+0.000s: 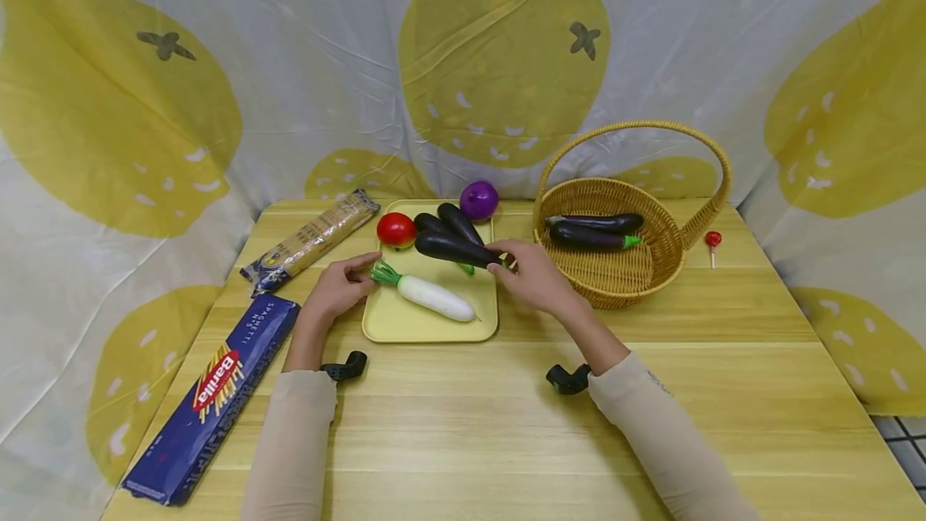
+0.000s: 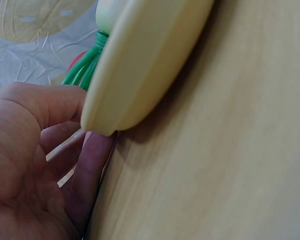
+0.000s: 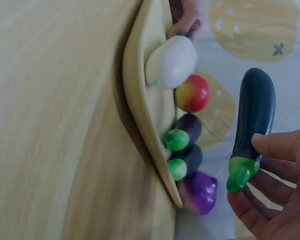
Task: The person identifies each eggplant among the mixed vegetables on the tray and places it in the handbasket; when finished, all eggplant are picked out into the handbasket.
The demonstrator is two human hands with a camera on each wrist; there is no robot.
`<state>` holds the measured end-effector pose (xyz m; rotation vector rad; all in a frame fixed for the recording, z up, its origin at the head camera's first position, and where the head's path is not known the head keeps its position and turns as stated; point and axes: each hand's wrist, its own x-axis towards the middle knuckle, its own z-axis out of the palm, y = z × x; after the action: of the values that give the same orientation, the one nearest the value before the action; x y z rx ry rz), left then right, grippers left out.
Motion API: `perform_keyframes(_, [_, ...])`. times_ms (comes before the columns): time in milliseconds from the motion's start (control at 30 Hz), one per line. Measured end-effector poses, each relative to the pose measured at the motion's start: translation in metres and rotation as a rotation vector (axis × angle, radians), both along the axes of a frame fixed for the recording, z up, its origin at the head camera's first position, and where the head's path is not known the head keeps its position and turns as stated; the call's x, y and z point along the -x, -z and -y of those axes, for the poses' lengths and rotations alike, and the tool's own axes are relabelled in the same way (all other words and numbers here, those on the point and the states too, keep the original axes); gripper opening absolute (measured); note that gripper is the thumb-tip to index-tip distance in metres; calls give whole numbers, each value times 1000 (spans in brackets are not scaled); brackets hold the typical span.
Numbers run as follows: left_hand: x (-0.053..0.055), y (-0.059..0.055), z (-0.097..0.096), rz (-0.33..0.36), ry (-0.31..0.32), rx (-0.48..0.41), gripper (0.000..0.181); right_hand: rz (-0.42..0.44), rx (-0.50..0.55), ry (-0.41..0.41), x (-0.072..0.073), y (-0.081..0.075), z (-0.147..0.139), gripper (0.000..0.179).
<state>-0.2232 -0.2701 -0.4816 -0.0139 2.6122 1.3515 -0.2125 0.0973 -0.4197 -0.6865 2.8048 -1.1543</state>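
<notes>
My right hand (image 1: 531, 273) holds a dark eggplant (image 1: 452, 248) near its green stem end, above the yellow tray (image 1: 427, 330). In the right wrist view the thumb lies along one side of that eggplant (image 3: 256, 110) and the fingers along the other. My left hand (image 1: 340, 288) grips the tray's left edge, thumb at the rim and fingertips under it in the left wrist view. A white radish (image 1: 437, 298) lies on the tray, its green leaves beside the left thumb. Behind it are two more eggplants (image 1: 460, 222), a tomato (image 1: 396, 230) and a round purple vegetable (image 1: 479, 200) at the back corner.
To the right stands a wicker basket (image 1: 615, 292) with a tall handle and two eggplants (image 1: 589, 236) inside. Beyond it lies a red lollipop (image 1: 713, 239). On the left are a clear noodle packet (image 1: 314, 241) and a blue spaghetti box (image 1: 210, 400). A patterned cloth hangs behind the table.
</notes>
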Motion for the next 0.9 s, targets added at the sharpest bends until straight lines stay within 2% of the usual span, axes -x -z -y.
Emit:
perform_keyframes(267, [0,1,1,-10,6,17,60,-142,40,22,-4,-10,-34,34])
perform_keyframes(367, [1,1,2,-7,12,26,60,-161,36,42,-5,-15,-49,34])
perform_keyframes(633, [2,2,4,-11,35,46,63,-73,2,114,-8,-23,-92,37])
perform_keyframes(900, [0,0,6,-16,65,6,67,-35,-35,169,-9,-18,-132,38])
